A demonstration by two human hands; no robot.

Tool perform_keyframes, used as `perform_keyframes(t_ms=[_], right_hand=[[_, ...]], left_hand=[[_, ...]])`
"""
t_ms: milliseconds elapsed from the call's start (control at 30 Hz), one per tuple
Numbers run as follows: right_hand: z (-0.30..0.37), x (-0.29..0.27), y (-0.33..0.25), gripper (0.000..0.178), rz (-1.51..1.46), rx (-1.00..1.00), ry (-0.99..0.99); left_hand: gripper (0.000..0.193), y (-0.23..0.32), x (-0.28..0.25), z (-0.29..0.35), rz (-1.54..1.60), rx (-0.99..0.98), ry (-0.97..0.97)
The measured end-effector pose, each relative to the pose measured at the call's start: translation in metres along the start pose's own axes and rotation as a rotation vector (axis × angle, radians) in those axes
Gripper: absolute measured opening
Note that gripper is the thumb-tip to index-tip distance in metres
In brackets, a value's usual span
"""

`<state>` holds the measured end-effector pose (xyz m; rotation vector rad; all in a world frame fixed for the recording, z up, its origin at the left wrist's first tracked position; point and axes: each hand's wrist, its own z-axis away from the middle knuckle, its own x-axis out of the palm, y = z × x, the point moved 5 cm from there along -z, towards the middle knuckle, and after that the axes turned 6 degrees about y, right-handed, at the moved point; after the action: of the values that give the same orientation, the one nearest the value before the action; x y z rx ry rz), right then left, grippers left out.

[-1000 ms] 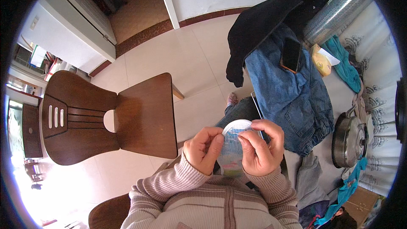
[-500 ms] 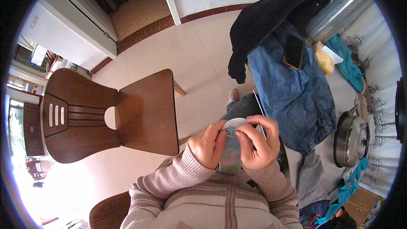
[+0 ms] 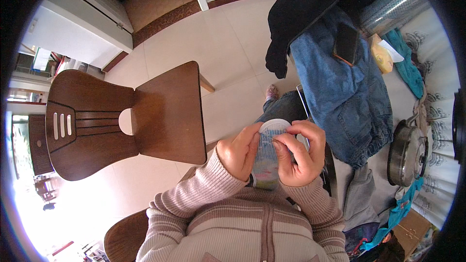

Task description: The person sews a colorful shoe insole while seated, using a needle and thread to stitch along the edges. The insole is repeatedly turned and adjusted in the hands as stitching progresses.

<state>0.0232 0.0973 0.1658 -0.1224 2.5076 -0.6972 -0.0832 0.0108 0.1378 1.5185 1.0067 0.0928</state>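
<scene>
In front of my chest I hold a pale, see-through packet or container (image 3: 265,159) with a rounded white top edge and blue markings. Its exact kind cannot be made out. My left hand (image 3: 239,153) is closed on its left side, thumb and fingers near the upper edge. On the other side, my right hand (image 3: 302,157) pinches close to the top right edge with bent fingers. Some reddish and greenish print shows through lower down, and the bottom end sits close to my striped sweater (image 3: 242,228).
A dark wooden chair (image 3: 170,116) stands to my left. On the right, a table carries blue jeans (image 3: 340,92), a black garment (image 3: 296,19), a phone (image 3: 345,43), a yellow tissue pack (image 3: 381,54), a lidded pan (image 3: 407,154) and teal cloth (image 3: 407,75).
The view has shifted slightly. Both hands with the see-through thing sit a little higher in the picture, and its white rounded top shows more plainly. Both hands keep their grip.
</scene>
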Motion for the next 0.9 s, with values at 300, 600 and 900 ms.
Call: perform_keyframes(t_ms=[300, 600, 900], right_hand=[[-0.003, -0.014, -0.001, 0.013, 0.037, 0.008, 0.066], [0.005, -0.009, 0.002, 0.020, -0.161, 0.083, -0.102], [0.009, 0.002, 0.005, 0.026, -0.010, 0.009, -0.118]], left_hand=[[0.020, 0.000, 0.000, -0.002, -0.004, -0.065, -0.085], [0.023, -0.003, 0.005, -0.003, 0.076, -0.207, -0.162], [0.023, -0.007, 0.008, 0.000, 0.067, -0.234, -0.187]])
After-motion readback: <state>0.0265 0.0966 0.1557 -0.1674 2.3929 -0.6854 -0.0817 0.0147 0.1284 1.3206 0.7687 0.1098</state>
